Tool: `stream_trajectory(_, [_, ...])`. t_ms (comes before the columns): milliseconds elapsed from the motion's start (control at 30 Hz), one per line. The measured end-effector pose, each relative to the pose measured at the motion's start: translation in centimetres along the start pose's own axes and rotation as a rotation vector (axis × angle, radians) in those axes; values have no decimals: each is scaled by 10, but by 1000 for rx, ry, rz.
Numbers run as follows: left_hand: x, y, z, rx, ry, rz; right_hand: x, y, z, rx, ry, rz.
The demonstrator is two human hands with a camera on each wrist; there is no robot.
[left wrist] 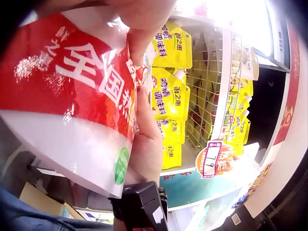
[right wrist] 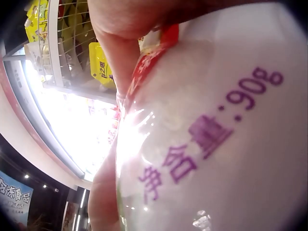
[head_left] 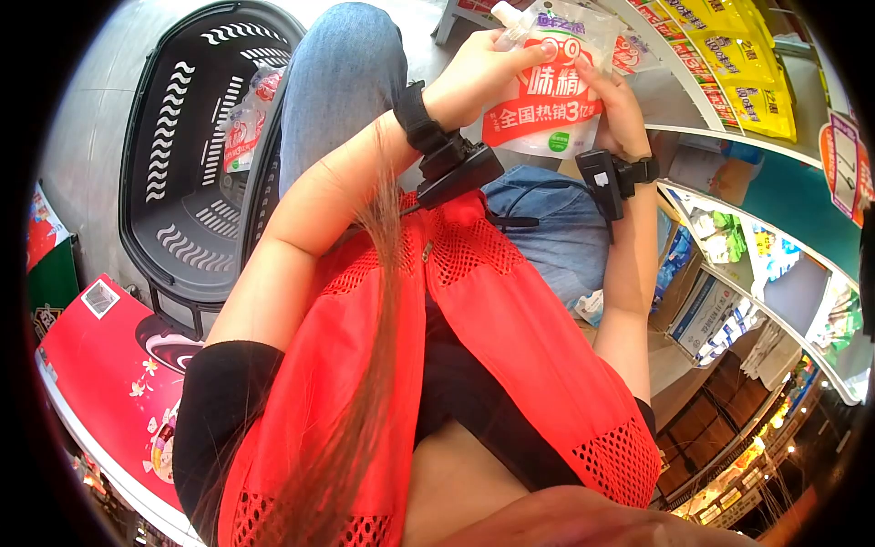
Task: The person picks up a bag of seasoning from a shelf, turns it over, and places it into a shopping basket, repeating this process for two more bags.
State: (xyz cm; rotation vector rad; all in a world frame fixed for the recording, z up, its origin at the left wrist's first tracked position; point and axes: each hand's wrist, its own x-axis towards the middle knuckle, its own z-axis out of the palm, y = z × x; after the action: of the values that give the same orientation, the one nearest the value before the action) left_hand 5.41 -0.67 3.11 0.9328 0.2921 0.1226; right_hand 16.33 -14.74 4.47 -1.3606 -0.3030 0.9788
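Observation:
Both hands hold up a red-and-white seasoning pouch (head_left: 547,87) over the person's jeans-clad knees. My left hand (head_left: 478,68) grips its upper left edge, near the spout. My right hand (head_left: 620,105) grips the right edge. The left wrist view shows the pouch's (left wrist: 72,96) red front with white characters, the left hand's fingers (left wrist: 142,24) at its top and the right hand (left wrist: 147,149) behind its edge. In the right wrist view the pouch's (right wrist: 216,144) white back with purple print fills the frame, and the right hand's thumb (right wrist: 120,33) pinches its edge.
A black shopping basket (head_left: 173,118) stands on the floor to the left with a packet (head_left: 241,128) inside. Store shelves on the right carry yellow pouches (head_left: 729,55) (left wrist: 171,82), a price tag (left wrist: 214,161) and boxes (head_left: 720,310). A red box (head_left: 100,365) lies lower left.

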Motion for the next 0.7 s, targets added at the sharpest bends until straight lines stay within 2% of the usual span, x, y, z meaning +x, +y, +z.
stream_trajectory(433, [1, 0, -1, -55, 1, 0, -3, -2, 4, -35, 13, -6])
stream_trajectory(500, [1, 3, -3, 49, 6, -62, -3, -2, 2, -69, 10, -14])
stream_trajectory(700, [0, 0, 0, 61, 17, -16, -1, 0, 0, -43, 27, -62])
